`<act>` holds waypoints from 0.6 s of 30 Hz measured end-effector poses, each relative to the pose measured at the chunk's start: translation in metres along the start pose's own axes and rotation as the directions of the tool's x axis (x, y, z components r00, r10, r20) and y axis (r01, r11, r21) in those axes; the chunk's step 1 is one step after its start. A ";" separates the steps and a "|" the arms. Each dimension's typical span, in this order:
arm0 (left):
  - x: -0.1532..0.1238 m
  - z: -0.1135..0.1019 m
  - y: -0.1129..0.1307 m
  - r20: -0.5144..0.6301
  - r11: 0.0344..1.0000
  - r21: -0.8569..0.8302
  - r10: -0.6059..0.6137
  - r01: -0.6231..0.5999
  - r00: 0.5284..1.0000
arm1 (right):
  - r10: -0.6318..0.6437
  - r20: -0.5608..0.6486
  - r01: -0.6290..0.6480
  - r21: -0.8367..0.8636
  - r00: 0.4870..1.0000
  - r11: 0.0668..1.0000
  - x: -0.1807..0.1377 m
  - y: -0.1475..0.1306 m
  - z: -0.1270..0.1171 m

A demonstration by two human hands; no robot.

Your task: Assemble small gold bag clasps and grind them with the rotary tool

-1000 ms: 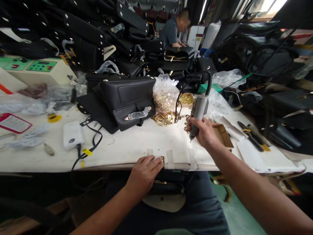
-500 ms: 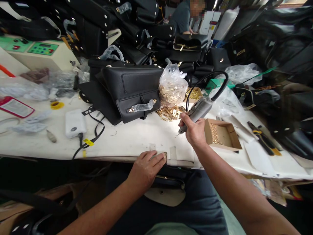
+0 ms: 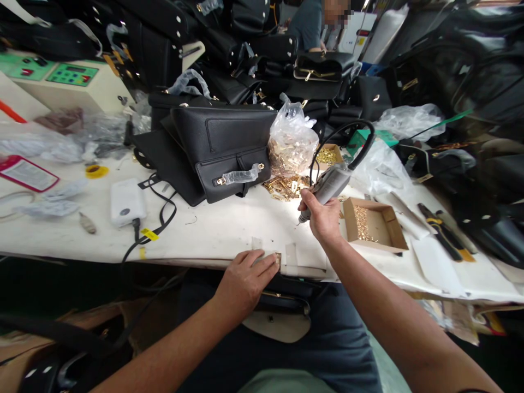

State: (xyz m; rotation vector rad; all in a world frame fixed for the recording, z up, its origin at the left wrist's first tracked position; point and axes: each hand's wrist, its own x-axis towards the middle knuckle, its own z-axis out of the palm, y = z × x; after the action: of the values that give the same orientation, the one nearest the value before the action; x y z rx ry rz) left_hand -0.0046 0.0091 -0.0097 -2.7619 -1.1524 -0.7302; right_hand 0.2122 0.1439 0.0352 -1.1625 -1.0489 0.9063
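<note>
I'm looking down on a white, lightly marked desk [image 3: 221, 234] in a crowded workroom, with black bags [image 3: 266, 49] piled behind it and a person in a dark top [image 3: 305, 27] bent over beyond them. Of the two hands, well apart, the right hand [image 3: 324, 215] is wrapped around a driver [image 3: 332, 183], grey and cylindrical, tilted with its thin tip down and to the left, above the middle of the desk. The left hand [image 3: 249, 273] lies at the front edge, fingertips at a small gold plate [image 3: 278, 258]; its thumb is hidden, so I can't tell whether it grips anything. Below, a bag with a pale flap [image 3: 278, 326] rests on the lap. A large black bag [image 3: 229, 147] with a wrapped handle takes up the desk's left middle, next to a clear sack [image 3: 292, 143] of metal parts and a loose gold heap [image 3: 284, 188], partly blocked from me by the right hand. The driver's black cable [image 3: 365, 147] arches behind it. To the right sit a shallow box [image 3: 382, 232] of tiny gold pieces and pliers [image 3: 440, 232].
</note>
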 end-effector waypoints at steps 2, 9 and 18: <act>0.000 0.000 0.000 0.006 1.000 0.005 -0.004 0.004 1.000 | 0.007 0.003 -0.007 0.003 1.000 1.000 -0.001 -0.001 0.000; 0.000 0.000 0.001 -0.007 1.000 0.006 -0.004 0.004 1.000 | 0.020 0.002 -0.020 0.024 1.000 1.000 -0.002 -0.007 0.001; 0.001 -0.001 0.002 0.031 1.000 -0.001 -0.009 0.009 0.999 | 0.080 0.051 -0.091 0.284 0.995 0.954 -0.028 -0.036 0.003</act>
State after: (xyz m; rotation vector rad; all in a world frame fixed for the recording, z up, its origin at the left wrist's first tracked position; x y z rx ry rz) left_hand -0.0038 0.0080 -0.0080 -2.7800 -1.1712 -0.6918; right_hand 0.2026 0.1116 0.0665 -0.9553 -0.8689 1.1139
